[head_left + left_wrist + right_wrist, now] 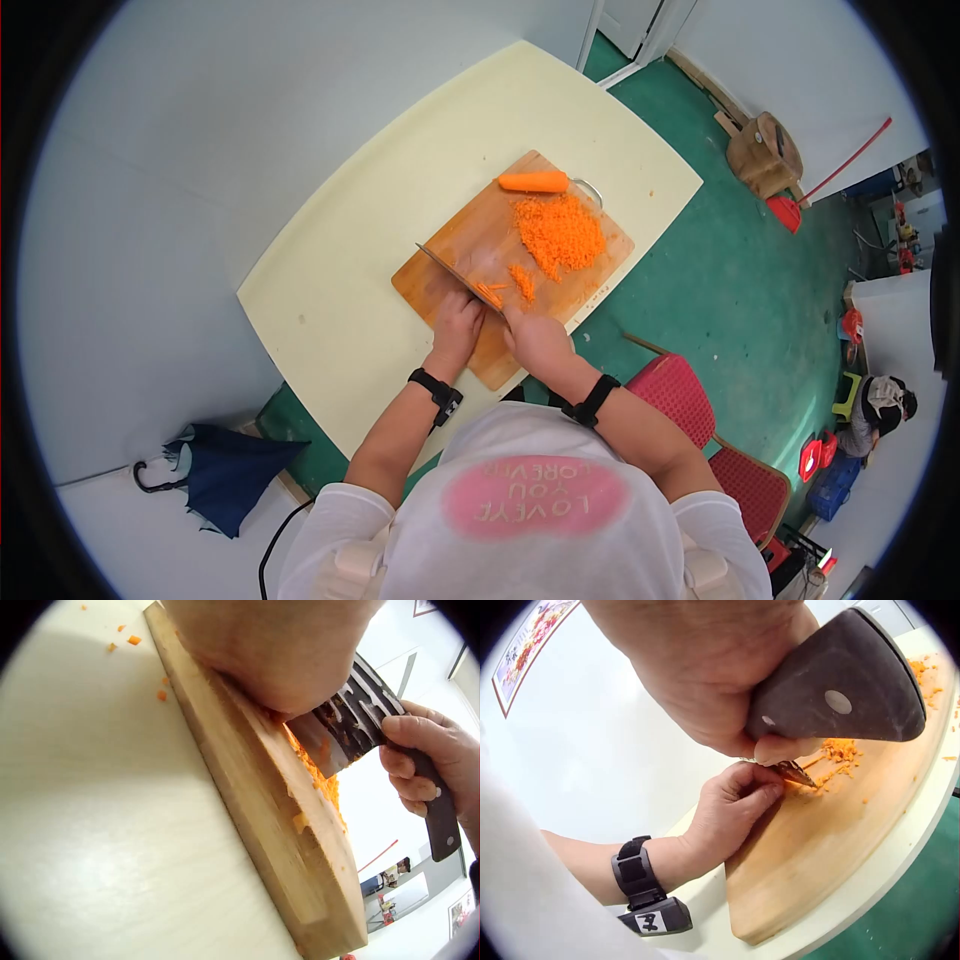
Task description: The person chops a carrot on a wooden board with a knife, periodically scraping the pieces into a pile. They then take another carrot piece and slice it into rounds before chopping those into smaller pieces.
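Orange carrot sticks (pixel 489 293) lie against a broad steel cleaver (pixel 356 720), its black handle clenched in the right hand (pixel 541 345); fine chopping seems underway. The left hand's (pixel 458 325) fingers bend beside the blade, any pinch hidden. The next cut calls for tucked fingertips. Crumbly orange mince (pixel 560 235) heaps on smooth wooden board (pixel 455 235), beside a tapering carrot (pixel 535 182).

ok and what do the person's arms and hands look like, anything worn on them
Both the left hand and right hand are bare, with no gloves. The forearms are uncovered below short white sleeves. Each wrist wears a black strap: the left strap carries a small black device with a white label bearing black marks; the right strap is also dark.
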Action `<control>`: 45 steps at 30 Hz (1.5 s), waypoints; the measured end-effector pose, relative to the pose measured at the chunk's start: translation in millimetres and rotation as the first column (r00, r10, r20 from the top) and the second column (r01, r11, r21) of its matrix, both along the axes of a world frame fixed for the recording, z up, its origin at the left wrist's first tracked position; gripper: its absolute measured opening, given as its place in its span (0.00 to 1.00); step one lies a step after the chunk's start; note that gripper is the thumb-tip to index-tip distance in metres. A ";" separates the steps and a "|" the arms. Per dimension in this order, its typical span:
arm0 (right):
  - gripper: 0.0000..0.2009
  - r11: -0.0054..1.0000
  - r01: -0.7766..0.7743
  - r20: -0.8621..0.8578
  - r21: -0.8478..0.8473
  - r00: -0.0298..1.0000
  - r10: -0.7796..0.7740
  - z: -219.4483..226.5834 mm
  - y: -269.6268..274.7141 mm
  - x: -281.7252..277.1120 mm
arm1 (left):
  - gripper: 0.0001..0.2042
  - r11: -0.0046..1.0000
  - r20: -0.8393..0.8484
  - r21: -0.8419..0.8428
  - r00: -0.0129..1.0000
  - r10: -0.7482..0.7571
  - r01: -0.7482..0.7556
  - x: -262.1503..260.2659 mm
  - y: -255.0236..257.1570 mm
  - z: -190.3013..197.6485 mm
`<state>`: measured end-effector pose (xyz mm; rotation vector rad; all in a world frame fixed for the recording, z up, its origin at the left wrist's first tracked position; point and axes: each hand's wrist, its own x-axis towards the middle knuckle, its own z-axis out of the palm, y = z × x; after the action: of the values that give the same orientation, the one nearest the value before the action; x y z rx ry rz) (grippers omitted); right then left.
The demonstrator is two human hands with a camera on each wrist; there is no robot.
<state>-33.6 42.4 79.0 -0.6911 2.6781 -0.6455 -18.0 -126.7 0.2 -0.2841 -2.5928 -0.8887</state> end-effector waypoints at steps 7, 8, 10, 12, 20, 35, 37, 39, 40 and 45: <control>0.09 0.997 0.067 0.056 -0.035 0.996 -0.065 -17.2 -20.1 -18.7 | 0.06 0.999 -0.024 0.031 1.000 -0.017 0.018 0.4 1.8 3.2; 0.09 0.997 0.055 0.017 -0.047 0.998 -0.054 -19.1 -21.3 -22.3 | 0.06 0.999 -0.036 0.026 0.999 -0.018 0.019 -1.4 1.8 4.9; 0.08 0.997 0.048 -0.022 -0.061 0.999 -0.050 -19.3 -21.1 -23.4 | 0.06 1.000 -0.073 0.019 0.997 0.000 0.002 -0.1 3.3 7.0; 0.08 0.990 0.049 -0.029 -0.135 0.998 -0.053 -14.8 -15.3 -21.7 | 0.06 1.000 -0.067 0.021 0.998 0.001 0.000 0.1 2.7 6.3; 0.10 1.000 -0.005 0.033 0.021 0.999 0.004 1.6 -1.7 -4.6 | 0.06 1.000 -0.040 0.011 0.999 0.029 -0.028 1.5 1.5 0.9; 0.09 0.999 -0.001 -0.005 -0.036 1.000 0.000 3.7 -0.2 -4.6 | 0.06 0.998 -0.058 0.049 0.998 0.038 -0.035 2.4 2.7 0.3; 0.09 1.000 -0.025 -0.019 0.004 1.000 0.025 4.7 0.1 -5.3 | 0.07 0.999 -0.034 0.025 0.998 0.043 -0.042 2.3 2.0 -1.4; 0.08 1.000 -0.011 0.018 0.026 1.000 0.011 0.8 -1.2 -3.8 | 0.07 0.999 -0.035 0.022 0.999 0.036 -0.035 2.2 1.2 -4.0; 0.08 1.000 -0.009 0.030 0.026 1.000 0.008 -2.6 -3.7 -6.4 | 0.07 0.999 -0.038 0.020 0.999 0.035 -0.034 3.3 1.4 -5.2; 0.10 0.998 -0.003 -0.015 -0.063 1.000 0.002 -16.2 -19.6 -24.1 | 0.06 0.998 -0.013 -0.002 0.998 0.056 -0.056 4.1 4.0 3.5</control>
<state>-57.7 22.8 62.8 -0.7182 2.6806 -0.7295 -13.8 -122.7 3.7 -0.2156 -2.5771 -0.8608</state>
